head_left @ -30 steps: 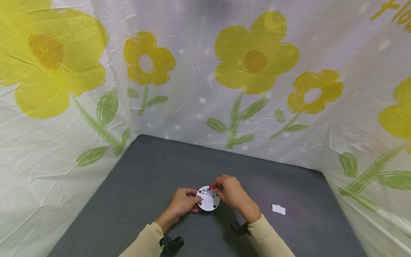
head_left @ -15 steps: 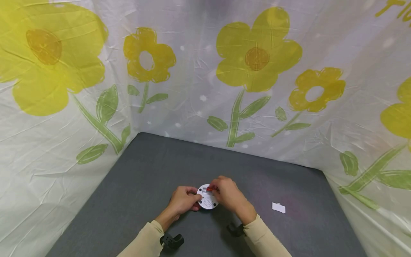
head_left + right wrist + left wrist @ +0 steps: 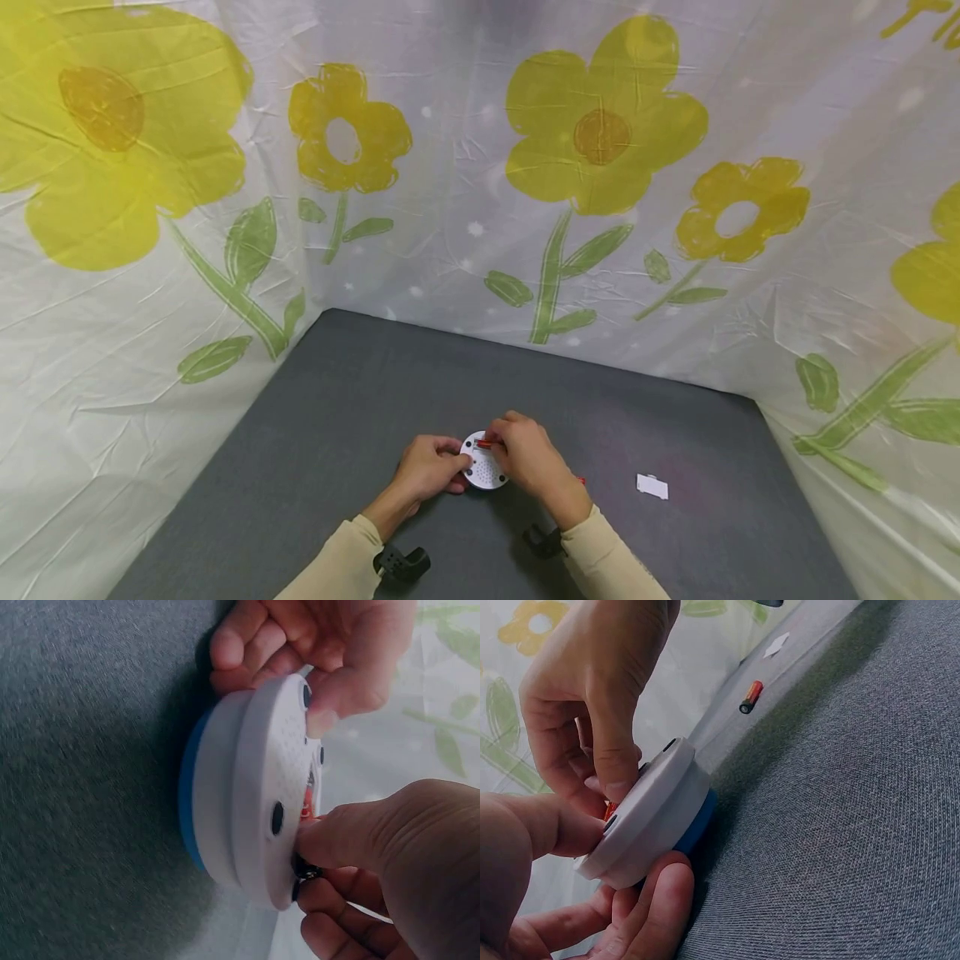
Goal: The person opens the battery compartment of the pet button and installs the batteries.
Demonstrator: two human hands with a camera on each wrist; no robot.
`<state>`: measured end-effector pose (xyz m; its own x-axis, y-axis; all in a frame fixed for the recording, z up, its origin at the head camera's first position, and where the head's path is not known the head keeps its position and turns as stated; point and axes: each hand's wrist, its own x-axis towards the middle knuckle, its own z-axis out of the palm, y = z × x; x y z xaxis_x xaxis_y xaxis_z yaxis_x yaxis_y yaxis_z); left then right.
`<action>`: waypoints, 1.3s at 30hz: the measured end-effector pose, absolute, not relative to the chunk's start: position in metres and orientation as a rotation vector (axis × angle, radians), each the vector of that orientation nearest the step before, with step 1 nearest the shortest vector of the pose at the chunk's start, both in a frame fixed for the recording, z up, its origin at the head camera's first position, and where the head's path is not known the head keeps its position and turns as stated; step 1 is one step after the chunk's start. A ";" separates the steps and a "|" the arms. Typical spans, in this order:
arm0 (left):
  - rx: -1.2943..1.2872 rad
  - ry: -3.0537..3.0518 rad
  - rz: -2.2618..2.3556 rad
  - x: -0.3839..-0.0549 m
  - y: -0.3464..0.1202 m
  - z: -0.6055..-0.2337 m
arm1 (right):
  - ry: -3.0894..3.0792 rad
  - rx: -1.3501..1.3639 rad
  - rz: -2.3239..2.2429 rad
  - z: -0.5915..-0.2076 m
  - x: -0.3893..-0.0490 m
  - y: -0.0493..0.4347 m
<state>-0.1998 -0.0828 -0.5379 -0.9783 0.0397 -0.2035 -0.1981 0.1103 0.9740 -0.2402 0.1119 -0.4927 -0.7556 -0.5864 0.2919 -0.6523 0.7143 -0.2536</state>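
At the lower centre of the head view, the left hand (image 3: 429, 468) grips a round white gadget (image 3: 486, 474); the right hand (image 3: 531, 457) pinches a red battery (image 3: 483, 444) against it, seated or not being hard to tell. A second battery (image 3: 752, 697) lies at the left wrist view's upper right, a white cover (image 3: 652, 486) at the head view's lower right.

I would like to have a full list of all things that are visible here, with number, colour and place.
round device: 1, white with blue lower part, held over the table
gripped battery: 1 seen, red and black, at the device's compartment
loose battery: 1, red and black, on the table near the right wrist
small flat cover: 1, white, on the table, far right
table: 1, dark grey, below everything
flowered sheet: white, yellow and green, behind and beside the table
wrist bands: 2, black, at the wrists
sleeves: 2, beige, on the forearms
left hand: 1, bare, holding the device
right hand: 1, bare, pinching the gripped battery
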 end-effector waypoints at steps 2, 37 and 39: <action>-0.161 2.198 1.976 -0.200 -0.083 -0.537 | -2.721 0.987 0.509 -0.495 -0.240 0.111; -0.176 2.171 1.989 -0.200 -0.084 -0.538 | -2.921 0.665 0.921 -0.498 -0.244 0.141; -0.176 2.174 1.988 -0.200 -0.084 -0.538 | -2.931 0.653 0.958 -0.499 -0.244 0.142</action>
